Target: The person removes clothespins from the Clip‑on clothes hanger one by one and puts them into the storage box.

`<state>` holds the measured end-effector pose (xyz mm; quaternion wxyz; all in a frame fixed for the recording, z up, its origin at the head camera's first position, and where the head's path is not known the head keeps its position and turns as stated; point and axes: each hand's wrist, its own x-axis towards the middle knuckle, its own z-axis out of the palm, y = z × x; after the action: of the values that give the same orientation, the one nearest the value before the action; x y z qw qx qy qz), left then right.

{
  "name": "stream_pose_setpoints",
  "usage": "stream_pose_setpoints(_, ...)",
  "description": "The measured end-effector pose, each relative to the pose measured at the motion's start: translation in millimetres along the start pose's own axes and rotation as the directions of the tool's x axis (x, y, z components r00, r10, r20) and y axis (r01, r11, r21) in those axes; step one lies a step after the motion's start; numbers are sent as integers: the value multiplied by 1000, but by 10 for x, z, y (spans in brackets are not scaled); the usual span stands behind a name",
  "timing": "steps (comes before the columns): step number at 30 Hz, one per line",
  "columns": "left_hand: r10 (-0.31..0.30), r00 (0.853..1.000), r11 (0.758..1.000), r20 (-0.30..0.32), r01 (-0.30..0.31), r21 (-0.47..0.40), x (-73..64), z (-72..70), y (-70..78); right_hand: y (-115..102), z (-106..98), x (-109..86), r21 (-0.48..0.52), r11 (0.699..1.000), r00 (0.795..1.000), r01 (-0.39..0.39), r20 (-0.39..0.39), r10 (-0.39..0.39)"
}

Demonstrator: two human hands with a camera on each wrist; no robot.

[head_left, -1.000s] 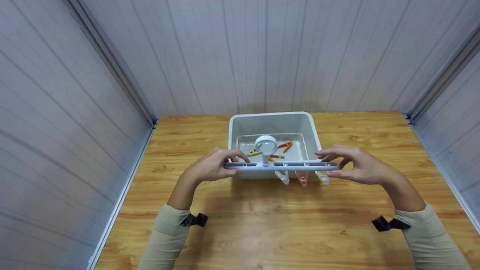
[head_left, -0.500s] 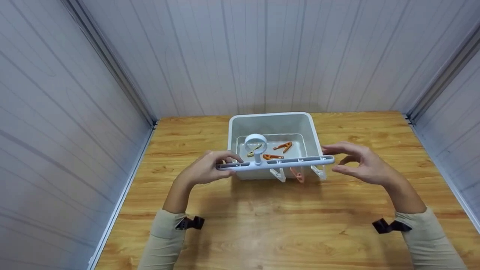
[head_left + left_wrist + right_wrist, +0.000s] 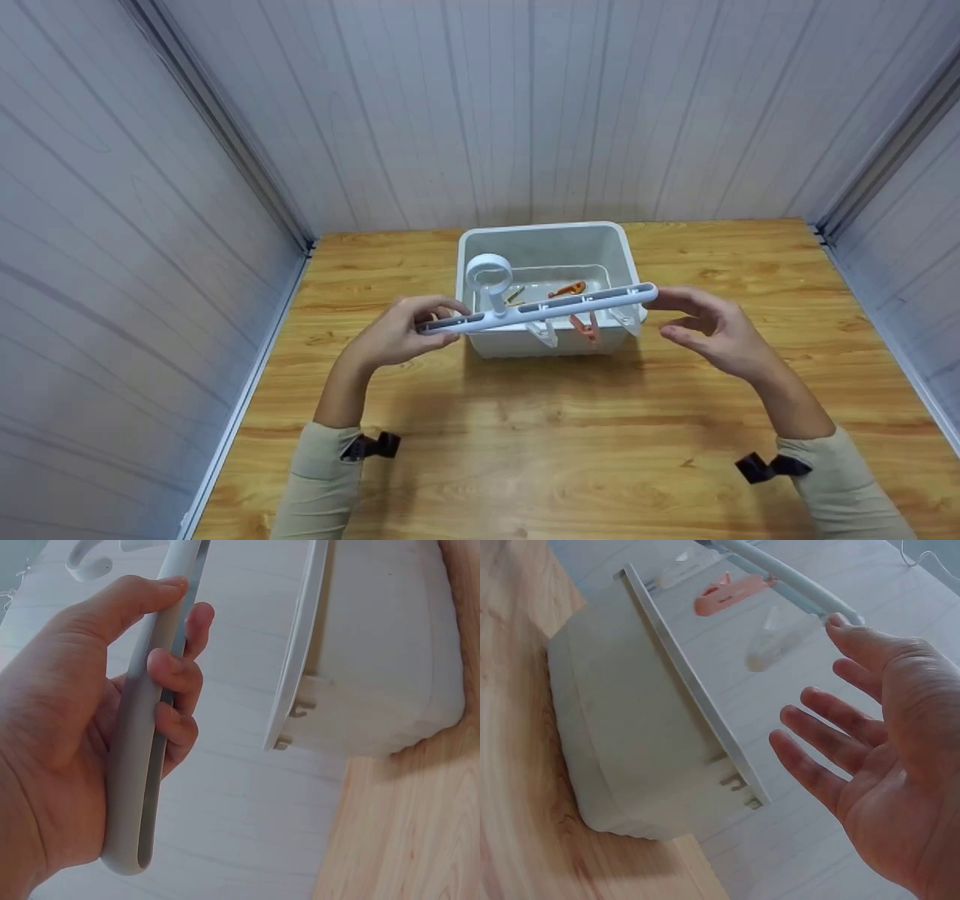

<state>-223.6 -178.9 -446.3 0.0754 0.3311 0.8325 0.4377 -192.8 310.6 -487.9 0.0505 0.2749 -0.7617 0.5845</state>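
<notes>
We hold the hanger (image 3: 536, 313) above the near side of the bin (image 3: 544, 346), left grip (image 3: 397, 331) clasping one end, right grip (image 3: 720, 334) loose by the other; lopsided support could tip it.

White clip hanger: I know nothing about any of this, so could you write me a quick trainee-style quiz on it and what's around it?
1. What are the fingers of the left hand curled round?
A) a cup
B) the hanger
C) a brush

2. True or false: the pink clip hangs between two pale clips.

3. Fill in: the orange clip lies inside the ____.

Key: 1 B; 2 true; 3 bin.
</notes>
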Motion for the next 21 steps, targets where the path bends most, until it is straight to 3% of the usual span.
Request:
stream_pose_setpoints(5,23,999,1000,-30,-23,-15,-23,-2,-1,19,126,-20,151,987,997,-53,-47,61)
stream_pose_setpoints(11,20,999,999,-49,-21,-27,-40,13,4,50,259,-25,327,944,989,-45,-121,89)
stream_pose_setpoints(21,10,999,1000,-49,-11,-13,-14,63,39,23,397,-45,391,917,976,-81,-156,153)
